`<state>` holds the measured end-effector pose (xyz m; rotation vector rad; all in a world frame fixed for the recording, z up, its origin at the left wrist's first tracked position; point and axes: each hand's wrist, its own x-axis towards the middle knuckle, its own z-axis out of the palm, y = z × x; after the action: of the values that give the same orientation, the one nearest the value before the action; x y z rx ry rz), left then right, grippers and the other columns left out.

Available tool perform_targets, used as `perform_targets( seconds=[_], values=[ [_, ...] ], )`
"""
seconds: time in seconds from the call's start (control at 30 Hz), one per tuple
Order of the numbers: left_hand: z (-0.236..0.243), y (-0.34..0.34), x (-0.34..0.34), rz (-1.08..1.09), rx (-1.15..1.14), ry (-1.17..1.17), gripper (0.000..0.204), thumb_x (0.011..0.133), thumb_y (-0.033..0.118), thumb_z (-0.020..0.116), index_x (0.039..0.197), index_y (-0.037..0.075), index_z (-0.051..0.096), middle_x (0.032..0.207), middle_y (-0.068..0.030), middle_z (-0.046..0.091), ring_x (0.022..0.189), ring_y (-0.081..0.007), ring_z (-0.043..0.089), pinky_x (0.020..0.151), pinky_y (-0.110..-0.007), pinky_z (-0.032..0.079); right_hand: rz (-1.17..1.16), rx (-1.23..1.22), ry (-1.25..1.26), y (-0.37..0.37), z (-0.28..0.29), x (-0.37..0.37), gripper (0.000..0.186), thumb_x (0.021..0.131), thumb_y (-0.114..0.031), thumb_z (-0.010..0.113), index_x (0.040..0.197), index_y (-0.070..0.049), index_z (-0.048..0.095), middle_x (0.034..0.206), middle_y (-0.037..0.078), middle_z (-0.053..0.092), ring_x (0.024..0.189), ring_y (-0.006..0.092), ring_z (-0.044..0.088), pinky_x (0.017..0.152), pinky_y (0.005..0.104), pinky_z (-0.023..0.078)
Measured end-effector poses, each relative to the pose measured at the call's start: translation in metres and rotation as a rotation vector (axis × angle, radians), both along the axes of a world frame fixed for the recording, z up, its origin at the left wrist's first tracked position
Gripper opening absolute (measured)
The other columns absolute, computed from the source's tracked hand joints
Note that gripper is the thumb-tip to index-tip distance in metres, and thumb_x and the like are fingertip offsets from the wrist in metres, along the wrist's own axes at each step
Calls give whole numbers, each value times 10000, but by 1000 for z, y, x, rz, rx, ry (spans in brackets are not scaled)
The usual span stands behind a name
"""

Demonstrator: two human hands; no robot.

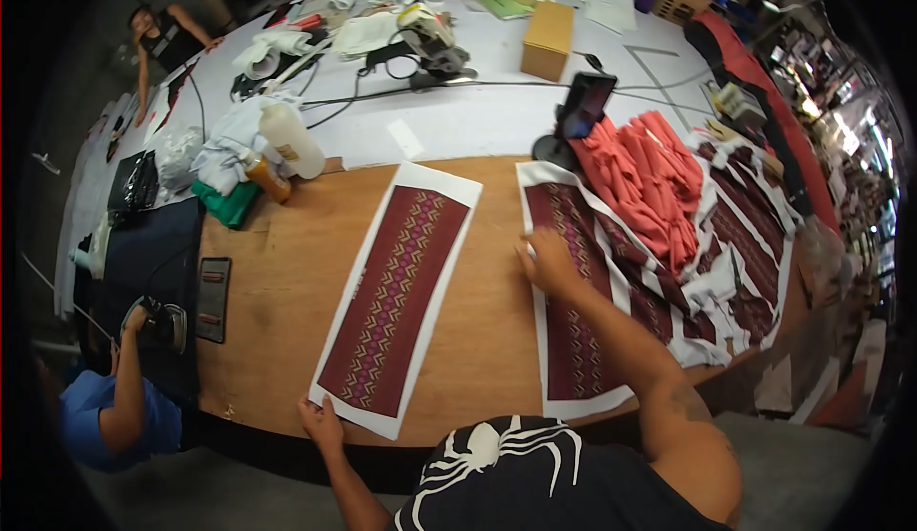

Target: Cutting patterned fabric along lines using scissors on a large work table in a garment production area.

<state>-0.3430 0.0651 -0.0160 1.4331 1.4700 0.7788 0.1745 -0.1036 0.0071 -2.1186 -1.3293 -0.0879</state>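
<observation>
A maroon patterned fabric panel (389, 302) with white borders lies at a slant on the brown tabletop. My left hand (323, 423) is closed on its near left corner, the thumb above the cloth. To the right lies a second maroon panel (580, 350), flat along its left side and beside a rumpled heap of the same cloth. Its left edge is in my right hand (549, 261), whose fingers are bent and closed there; the fingertips are partly hidden. My right forearm crosses over this panel.
Coral cloth (654, 187) is piled on the printed heap, next to a phone on a stand (585, 106). Bottles (291, 139) stand at the far left. A co-worker in blue (119, 412) holds an iron (169, 324). Another person (172, 39) leans at the far table, near a cardboard box (547, 41).
</observation>
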Motion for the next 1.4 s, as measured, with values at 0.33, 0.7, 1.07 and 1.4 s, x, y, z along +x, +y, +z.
perform_targets(
  seconds=[0.33, 0.7, 1.07, 1.4],
  values=[
    [40, -64, 97, -359, 103, 122, 326, 949, 173, 658, 1208, 0, 563, 1034, -70, 615, 901, -145, 587, 781, -276, 494, -202, -205, 32, -207, 26, -196, 325, 777, -253, 745, 978, -40, 603, 929, 127, 581, 897, 309, 559, 808, 428, 394],
    [35, -147, 250, -624, -868, -375, 480, 1004, 373, 576, 1267, -4, 439, 1020, -88, 640, 834, -134, 636, 745, -263, 546, 48, 151, 194, -164, 23, -202, 124, 806, -42, 644, 924, -39, 604, 880, 137, 606, 842, 340, 589, 736, 441, 451],
    [26, -115, 262, -680, -118, -88, 253, 886, 148, 722, 1040, -43, 657, 902, -73, 697, 762, -137, 633, 687, -275, 501, 507, -176, 482, -162, 37, -203, 189, 881, -164, 643, 1031, -48, 642, 993, 154, 633, 991, 350, 608, 849, 440, 493],
    [4, -90, 179, -584, -94, -83, 259, 870, 103, 704, 1044, -75, 633, 911, -77, 680, 791, -120, 614, 712, -270, 496, -326, 13, 224, -247, 34, -23, 245, 888, -176, 654, 1081, -24, 640, 1049, 198, 647, 942, 381, 631, 831, 433, 505]
  ],
)
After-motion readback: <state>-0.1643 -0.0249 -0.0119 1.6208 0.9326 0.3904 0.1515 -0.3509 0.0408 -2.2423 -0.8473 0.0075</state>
